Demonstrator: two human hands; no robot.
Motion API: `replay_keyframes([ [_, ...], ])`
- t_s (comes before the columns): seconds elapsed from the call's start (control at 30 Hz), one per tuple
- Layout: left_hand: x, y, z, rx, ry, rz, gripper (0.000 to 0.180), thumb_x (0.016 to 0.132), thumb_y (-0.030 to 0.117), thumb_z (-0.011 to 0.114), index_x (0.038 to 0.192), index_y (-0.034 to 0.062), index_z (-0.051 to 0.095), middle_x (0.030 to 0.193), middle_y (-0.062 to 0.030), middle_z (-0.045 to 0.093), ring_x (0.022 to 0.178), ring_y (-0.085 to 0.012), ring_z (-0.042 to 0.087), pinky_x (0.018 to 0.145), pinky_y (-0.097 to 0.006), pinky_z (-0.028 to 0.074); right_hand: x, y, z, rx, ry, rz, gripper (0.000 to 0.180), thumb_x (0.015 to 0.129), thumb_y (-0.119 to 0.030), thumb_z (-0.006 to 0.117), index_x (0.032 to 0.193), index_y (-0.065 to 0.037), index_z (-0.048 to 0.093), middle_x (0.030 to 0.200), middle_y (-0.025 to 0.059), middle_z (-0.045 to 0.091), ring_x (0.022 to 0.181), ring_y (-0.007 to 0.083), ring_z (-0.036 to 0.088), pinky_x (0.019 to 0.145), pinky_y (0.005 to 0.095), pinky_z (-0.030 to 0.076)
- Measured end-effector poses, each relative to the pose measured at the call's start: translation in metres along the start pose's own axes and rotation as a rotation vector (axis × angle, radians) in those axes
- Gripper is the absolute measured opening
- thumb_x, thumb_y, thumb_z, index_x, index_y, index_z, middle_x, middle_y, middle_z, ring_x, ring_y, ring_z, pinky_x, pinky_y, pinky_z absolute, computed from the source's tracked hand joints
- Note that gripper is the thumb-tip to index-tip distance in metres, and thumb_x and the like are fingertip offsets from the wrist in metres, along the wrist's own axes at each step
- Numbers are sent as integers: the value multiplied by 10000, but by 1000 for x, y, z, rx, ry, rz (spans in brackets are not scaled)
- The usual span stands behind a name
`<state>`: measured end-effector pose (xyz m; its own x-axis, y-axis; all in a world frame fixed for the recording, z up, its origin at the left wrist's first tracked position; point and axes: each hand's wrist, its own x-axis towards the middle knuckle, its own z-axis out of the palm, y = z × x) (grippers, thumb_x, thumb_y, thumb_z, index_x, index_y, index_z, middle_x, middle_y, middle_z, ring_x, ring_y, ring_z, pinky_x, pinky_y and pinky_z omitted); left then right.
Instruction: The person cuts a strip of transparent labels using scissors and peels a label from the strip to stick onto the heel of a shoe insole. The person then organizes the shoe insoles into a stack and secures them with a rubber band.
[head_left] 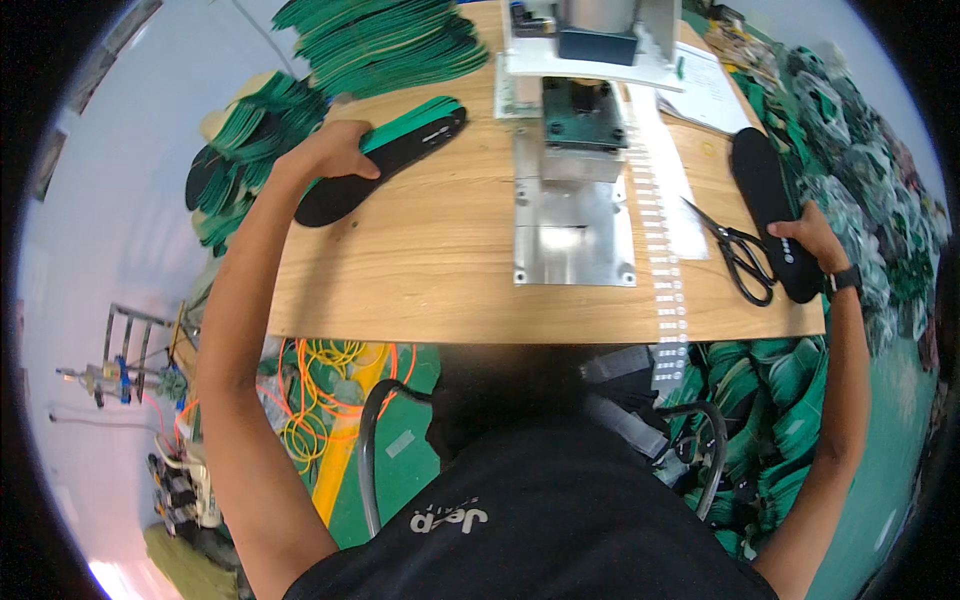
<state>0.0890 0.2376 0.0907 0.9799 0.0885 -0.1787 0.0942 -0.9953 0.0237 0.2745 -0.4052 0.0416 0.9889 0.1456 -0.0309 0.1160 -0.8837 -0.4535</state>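
Observation:
At the left of the wooden table, my left hand [335,152] is closed on a black shoe insole [340,195]. Its thumb presses on the dark face, and green insole edges show along the far side. Over the table's right edge, my right hand [812,238] grips another black insole [762,178] with small white marks near its heel. My right thumb lies on top; the fingers underneath are hidden. Black-handled scissors [745,262] lie just left of that insole. Between the hands stands a press [582,115] with a metal base plate [575,245].
A tall stack of green insoles [385,45] stands at the back left, beside a looser pile [235,165]. A clear strip of white labels [655,230] hangs over the front edge. Papers [705,90] lie at the back right. Bagged green material [850,130] heaps up at the right.

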Motion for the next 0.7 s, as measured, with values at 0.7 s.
replay_keyframes([
  [0.7, -155, 40, 7, 247, 1148, 231, 614, 563, 25, 739, 1155, 116, 603, 1155, -50, 614, 1072, -278, 554, 896, -399, 402, -141, -192, -28, 970, 61, -997, 416, 899, -290, 571, 1230, -38, 557, 1132, 128, 627, 1057, 244, 614, 921, 357, 493],
])
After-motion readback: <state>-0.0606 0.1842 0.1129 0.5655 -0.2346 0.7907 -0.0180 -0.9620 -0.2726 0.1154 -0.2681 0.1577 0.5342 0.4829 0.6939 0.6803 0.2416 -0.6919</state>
